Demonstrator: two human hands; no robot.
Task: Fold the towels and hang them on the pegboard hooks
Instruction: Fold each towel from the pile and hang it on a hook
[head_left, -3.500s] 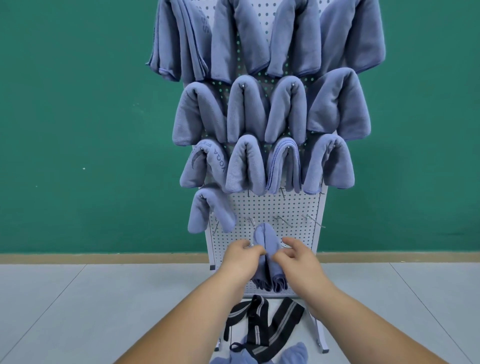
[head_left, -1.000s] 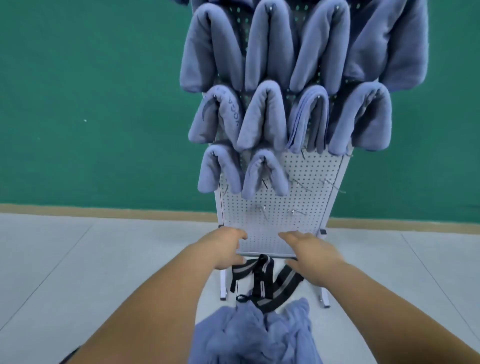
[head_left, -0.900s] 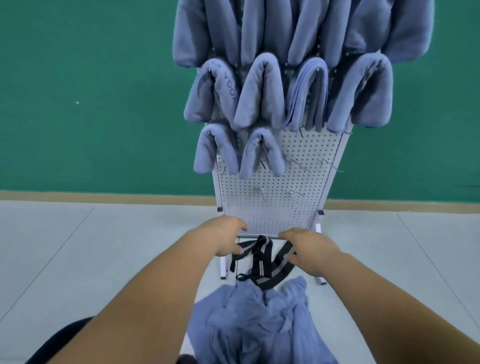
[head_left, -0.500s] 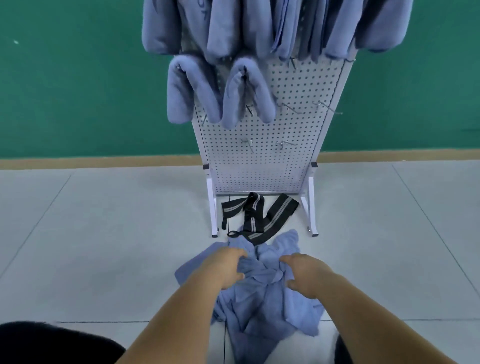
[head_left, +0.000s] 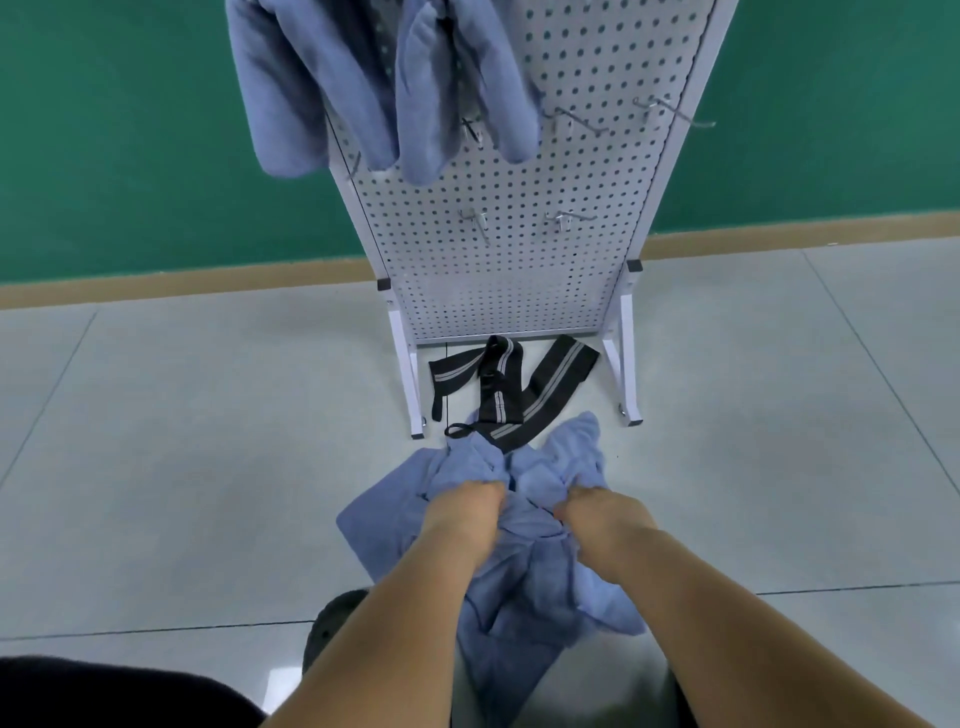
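Item: towel heap (head_left: 395, 525), floor (head_left: 208, 441). Left hand (head_left: 462, 514) and right hand (head_left: 602, 522) clutch it; I'd separate one towel, lifting by corners.

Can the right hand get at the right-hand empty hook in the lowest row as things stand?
Probably yes: the hook is bare with nothing before it, but the right hand is down on the floor gripping the towel pile.

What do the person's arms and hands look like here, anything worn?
Both forearms are bare to the frame edge: no sleeves. The left hand and right hand wear no gloves, watch or bands. The fingers are mostly hidden, so rings cannot be ruled out.
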